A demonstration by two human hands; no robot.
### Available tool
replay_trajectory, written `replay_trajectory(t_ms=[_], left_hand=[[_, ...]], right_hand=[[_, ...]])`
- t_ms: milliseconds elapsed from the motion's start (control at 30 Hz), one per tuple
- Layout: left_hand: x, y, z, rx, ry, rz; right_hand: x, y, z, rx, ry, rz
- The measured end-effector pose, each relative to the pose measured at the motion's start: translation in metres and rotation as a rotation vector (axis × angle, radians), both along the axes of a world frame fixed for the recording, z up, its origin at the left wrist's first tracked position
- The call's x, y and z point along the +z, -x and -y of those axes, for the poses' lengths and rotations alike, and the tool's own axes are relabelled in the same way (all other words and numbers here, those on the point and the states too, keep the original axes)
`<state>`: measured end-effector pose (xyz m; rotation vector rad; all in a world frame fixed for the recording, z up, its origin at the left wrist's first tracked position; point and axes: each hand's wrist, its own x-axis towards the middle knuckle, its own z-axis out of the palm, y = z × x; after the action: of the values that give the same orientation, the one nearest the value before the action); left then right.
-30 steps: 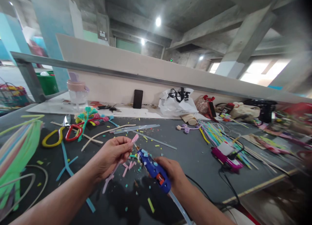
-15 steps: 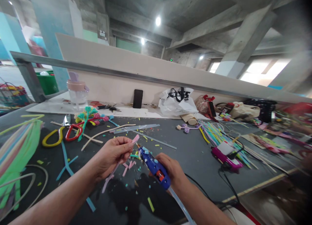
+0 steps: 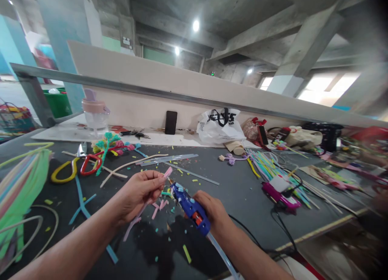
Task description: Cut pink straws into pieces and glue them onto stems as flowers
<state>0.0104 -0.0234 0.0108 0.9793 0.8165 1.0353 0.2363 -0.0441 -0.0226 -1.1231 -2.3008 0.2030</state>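
Observation:
My left hand (image 3: 138, 193) pinches a pink pipe cleaner (image 3: 167, 172) near its upper end; the rest of the strand hangs down below the hand. My right hand (image 3: 212, 209) grips a blue glue gun (image 3: 189, 205) with a clear glue stick sticking out of its back. The gun's nozzle points up and left, just below the pink tip. Both hands hover over the dark worktable (image 3: 236, 191), which is strewn with small coloured offcuts.
A bundle of coloured pipe cleaners (image 3: 18, 187) lies at the left, another bundle (image 3: 266, 162) at the right by a magenta glue gun (image 3: 280, 191). Yellow and red loops (image 3: 72, 168), a plastic cup (image 3: 95, 116), a phone (image 3: 170, 122) and a white bag (image 3: 220, 128) stand farther back.
The glue gun has risen slightly and its nozzle has come closer to the pink tip. My left hand has hardly moved.

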Motion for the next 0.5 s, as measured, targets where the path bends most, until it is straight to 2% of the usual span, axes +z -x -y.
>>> replay_trajectory(t_ms=[200, 500], left_hand=[[0.000, 0.000, 0.000, -0.010, 0.009, 0.000], [-0.001, 0.001, -0.001, -0.004, 0.013, 0.028]], right_hand=[[-0.013, -0.004, -0.010, 0.013, -0.025, 0.017], [-0.002, -0.002, -0.003, -0.009, 0.000, 0.053]])
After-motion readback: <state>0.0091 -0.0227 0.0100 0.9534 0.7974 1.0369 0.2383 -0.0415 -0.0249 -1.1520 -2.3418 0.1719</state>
